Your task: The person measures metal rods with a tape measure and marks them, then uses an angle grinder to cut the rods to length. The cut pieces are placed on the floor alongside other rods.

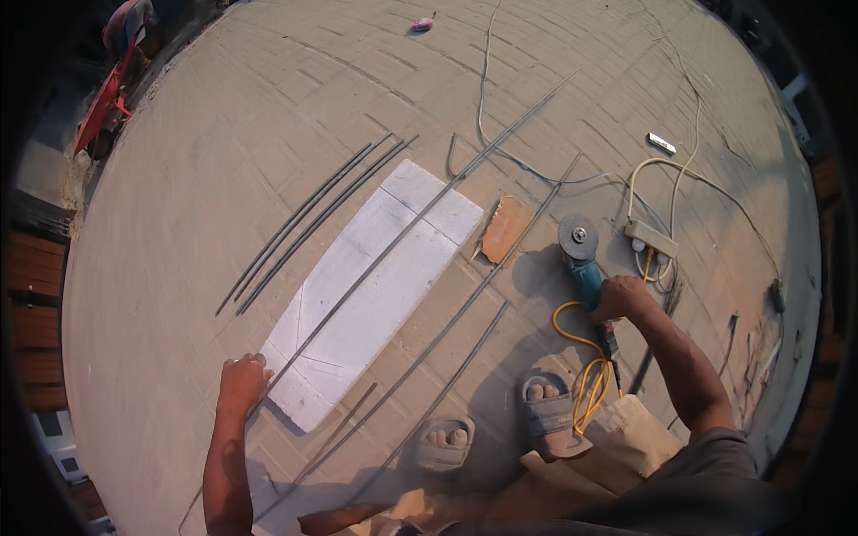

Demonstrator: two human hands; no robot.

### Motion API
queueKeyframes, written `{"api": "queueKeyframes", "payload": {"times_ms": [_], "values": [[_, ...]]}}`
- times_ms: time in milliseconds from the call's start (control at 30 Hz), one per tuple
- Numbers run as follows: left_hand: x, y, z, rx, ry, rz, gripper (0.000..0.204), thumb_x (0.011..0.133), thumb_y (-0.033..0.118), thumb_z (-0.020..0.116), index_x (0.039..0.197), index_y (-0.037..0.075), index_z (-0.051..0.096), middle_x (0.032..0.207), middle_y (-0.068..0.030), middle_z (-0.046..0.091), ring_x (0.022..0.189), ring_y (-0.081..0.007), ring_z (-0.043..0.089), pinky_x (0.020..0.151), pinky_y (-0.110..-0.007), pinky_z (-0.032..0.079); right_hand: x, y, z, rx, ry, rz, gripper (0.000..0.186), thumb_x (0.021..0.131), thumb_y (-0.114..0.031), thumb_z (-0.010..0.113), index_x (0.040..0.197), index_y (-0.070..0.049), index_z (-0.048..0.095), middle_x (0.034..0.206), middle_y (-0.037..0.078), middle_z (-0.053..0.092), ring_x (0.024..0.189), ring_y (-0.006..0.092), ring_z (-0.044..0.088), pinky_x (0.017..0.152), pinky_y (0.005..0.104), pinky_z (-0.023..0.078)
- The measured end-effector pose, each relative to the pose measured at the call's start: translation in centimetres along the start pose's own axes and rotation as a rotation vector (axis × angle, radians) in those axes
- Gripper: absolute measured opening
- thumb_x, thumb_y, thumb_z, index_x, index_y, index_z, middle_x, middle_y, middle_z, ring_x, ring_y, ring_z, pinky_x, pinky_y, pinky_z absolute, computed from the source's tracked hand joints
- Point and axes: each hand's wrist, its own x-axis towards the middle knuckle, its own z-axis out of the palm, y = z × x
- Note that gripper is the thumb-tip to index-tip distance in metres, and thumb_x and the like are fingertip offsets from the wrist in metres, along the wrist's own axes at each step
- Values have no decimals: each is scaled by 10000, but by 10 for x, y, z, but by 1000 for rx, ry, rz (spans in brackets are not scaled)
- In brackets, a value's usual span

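Steel rod (393, 241), thin and dark, lies slantwise across a white slab (357, 313) on the paved floor (223, 179) — long enough that it would likely whip and sag if lifted by one end, though stiff over a short span. The left hand (243, 380) rests on its near end at the slab's lower corner, fingers curled down and pressing rather than wrapped around; holding it close to the slab looks the steadiest place. The right hand (618, 297) is clamped on the teal body of an angle grinder (583, 259), whose grey disc lies flat-faced toward the camera, just right of the rod. That tool looks dense and front-heavy, its moulded body the proper grip, clear of the disc. A yellow cord (585, 362) loops from it past two sandalled feet (496, 424). More rods lie nearby: three (308, 219) close together left of the slab, others (447, 330) running alongside it to the right. The slab looks matte and chalky — probably brittle at its edges. A rusty flat plate (506, 228) sits near its far corner, a white power strip (651, 237) beyond the grinder.
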Motion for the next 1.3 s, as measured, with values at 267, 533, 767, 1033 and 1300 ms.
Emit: {"api": "queueKeyframes", "payload": {"times_ms": [267, 533, 767, 1033, 1300], "values": [[171, 108, -131, -21, 782, 524, 409, 994, 348, 569, 1265, 42, 593, 1312, -135, 589, 1245, -310, 534, 1072, -490, 367, -20, -97, -137, 315, 240, -583, 446, 824, -365, 725, 1076, 2, 686, 943, 194, 714, 908, 335, 697, 801, 427, 531], [335, 252, -131, -541, 736, 147, 721, 991, 612, 420, 1469, 72, 416, 1540, -164, 366, 1462, -358, 283, 1190, -586, 177, 72, -160, -166, 627, 429, -892, 415, 832, -274, 753, 1108, 25, 669, 963, 203, 709, 883, 342, 692, 787, 414, 539], [316, 261, -157, -535, 661, -67, 710, 989, 607, 415, 1459, 78, 464, 1576, -159, 328, 1488, -364, 236, 1208, -576, 116, 117, -144, -212, 835, 507, -839, 401, 817, -239, 757, 1083, 54, 691, 950, 211, 716, 885, 311, 706, 796, 380, 551], [320, 275, -144, -550, 691, -84, 596, 966, 532, 494, 1322, 61, 576, 1486, -158, 458, 1437, -331, 334, 1189, -560, 161, 256, -161, -274, 811, 691, -660, 426, 803, -218, 755, 1117, 46, 639, 1102, 250, 620, 1045, 395, 618, 915, 441, 506], [323, 270, -159, -524, 639, -83, 601, 914, 502, 545, 1351, 91, 586, 1528, -145, 422, 1446, -307, 344, 1191, -565, 176, 422, -177, -415, 567, 963, -377, 463, 816, -115, 680, 1259, -58, 557, 1316, 270, 507, 1198, 439, 542, 962, 509, 502]]}}
